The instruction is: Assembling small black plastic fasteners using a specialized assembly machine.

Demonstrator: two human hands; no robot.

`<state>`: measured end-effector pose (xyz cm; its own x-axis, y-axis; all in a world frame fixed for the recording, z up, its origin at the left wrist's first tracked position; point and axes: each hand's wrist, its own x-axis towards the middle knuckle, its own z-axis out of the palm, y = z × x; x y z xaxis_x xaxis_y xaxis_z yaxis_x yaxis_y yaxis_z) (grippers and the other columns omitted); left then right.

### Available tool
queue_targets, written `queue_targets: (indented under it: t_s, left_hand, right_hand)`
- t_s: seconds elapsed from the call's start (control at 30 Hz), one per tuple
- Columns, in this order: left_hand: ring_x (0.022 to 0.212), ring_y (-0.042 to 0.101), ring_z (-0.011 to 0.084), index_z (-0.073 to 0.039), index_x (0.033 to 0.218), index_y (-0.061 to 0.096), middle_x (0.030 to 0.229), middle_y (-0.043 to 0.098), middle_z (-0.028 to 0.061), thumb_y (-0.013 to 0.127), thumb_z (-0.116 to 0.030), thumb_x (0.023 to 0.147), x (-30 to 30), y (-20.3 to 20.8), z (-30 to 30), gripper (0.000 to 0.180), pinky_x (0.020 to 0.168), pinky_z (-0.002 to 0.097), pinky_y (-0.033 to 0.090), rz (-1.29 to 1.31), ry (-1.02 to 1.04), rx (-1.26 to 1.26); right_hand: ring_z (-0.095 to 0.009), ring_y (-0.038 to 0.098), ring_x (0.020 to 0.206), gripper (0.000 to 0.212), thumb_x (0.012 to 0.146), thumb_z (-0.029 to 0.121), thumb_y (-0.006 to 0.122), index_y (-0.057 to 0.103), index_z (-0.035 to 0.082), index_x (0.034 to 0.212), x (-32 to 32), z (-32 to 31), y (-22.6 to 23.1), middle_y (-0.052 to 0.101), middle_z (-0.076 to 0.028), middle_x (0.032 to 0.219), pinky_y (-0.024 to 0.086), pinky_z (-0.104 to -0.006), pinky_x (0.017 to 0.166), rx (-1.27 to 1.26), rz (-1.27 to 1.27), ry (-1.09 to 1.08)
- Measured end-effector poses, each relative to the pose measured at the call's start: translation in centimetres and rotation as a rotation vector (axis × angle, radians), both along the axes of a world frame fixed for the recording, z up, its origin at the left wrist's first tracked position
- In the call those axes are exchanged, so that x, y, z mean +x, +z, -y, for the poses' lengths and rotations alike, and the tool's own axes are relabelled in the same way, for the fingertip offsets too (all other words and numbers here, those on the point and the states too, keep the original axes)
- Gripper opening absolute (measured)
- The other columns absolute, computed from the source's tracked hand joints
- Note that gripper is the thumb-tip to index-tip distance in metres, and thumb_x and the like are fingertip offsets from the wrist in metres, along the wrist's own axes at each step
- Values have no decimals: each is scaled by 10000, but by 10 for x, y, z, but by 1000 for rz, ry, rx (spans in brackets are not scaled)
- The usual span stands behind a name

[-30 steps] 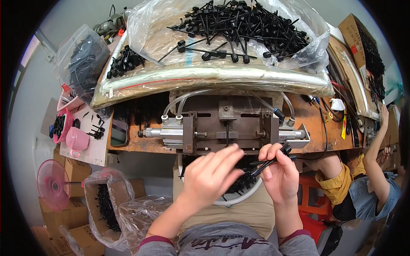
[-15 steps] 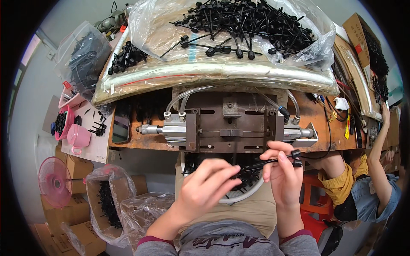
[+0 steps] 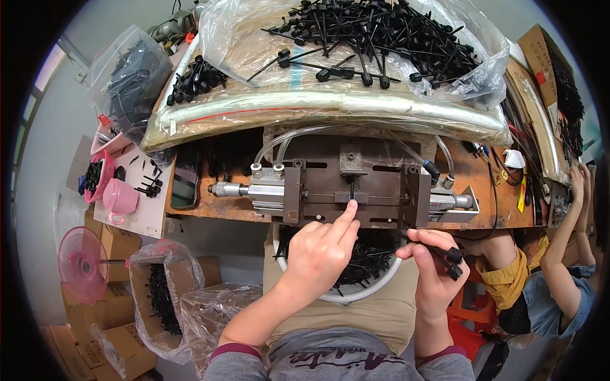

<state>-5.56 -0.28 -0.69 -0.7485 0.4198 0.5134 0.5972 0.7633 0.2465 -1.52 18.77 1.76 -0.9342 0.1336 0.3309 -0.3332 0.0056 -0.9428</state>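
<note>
My left hand [image 3: 321, 257] reaches to the dark metal fixture [image 3: 318, 149], its index finger stretched out and touching the small block [image 3: 351, 197] at the middle. A thin black piece [image 3: 352, 180] stands between that block and the bracket [image 3: 351, 163] behind it. My right hand [image 3: 440, 273] is closed around a few black rods with knobbed ends [image 3: 452, 256], held just in front of the fixture's right side. Below both hands, a round white-rimmed basket [image 3: 356, 296] on my lap holds many similar black pieces, partly covered by my left hand.
Silver cylinders [image 3: 267, 193] with clear air hoses [image 3: 286, 136] flank the fixture on the wooden bench [image 3: 495, 213]. A plastic-covered shelf [image 3: 330, 105] behind bears a heap of black knobbed rods [image 3: 375, 38]. A pink mug [image 3: 121, 199] stands left; a co-worker's arms [image 3: 572, 209] are right.
My left hand has moved up and forward from above the basket to the fixture's block. My right hand has shifted slightly right and down, the rods now tilted with knobs lower.
</note>
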Motion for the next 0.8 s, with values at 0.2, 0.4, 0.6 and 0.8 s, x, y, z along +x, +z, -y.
queue_targets:
  t_s: [0.2, 0.4, 0.6, 0.8]
  left_hand:
    - [588, 628, 171, -39, 905, 727, 1185, 695, 91, 803, -100, 690, 1, 2, 1, 237, 571, 264, 501, 16, 14, 2]
    - [647, 669, 157, -25, 967, 726, 1158, 701, 116, 823, -86, 687, 4, 9, 3, 303, 613, 265, 533, 186, -43, 170]
    - [800, 701, 203, -9, 1033, 734, 934, 724, 113, 837, -39, 710, 24, 32, 4, 340, 661, 269, 565, 450, -394, 704]
    - [762, 674, 183, -15, 979, 730, 1040, 689, 117, 836, -47, 702, 25, 21, 9, 299, 626, 285, 557, 249, -155, 498]
  right_hand:
    - [-190, 651, 800, 237, 767, -86, 731, 739, 11, 983, -7, -4, -3, 619, -114, 986, 558, -249, 655, 534, -342, -224]
    - [-184, 616, 745, 300, 681, -20, 817, 766, 43, 970, -12, -5, -15, 613, -79, 952, 494, -262, 601, 715, -525, -283]
    - [-226, 666, 686, 309, 649, -30, 738, 746, -31, 958, -19, 4, -20, 671, -133, 949, 549, -289, 574, 790, -637, -141]
    - [-258, 708, 837, 259, 723, -41, 770, 733, -22, 979, -24, 4, -25, 686, -156, 1019, 598, -309, 703, 727, -629, -238]
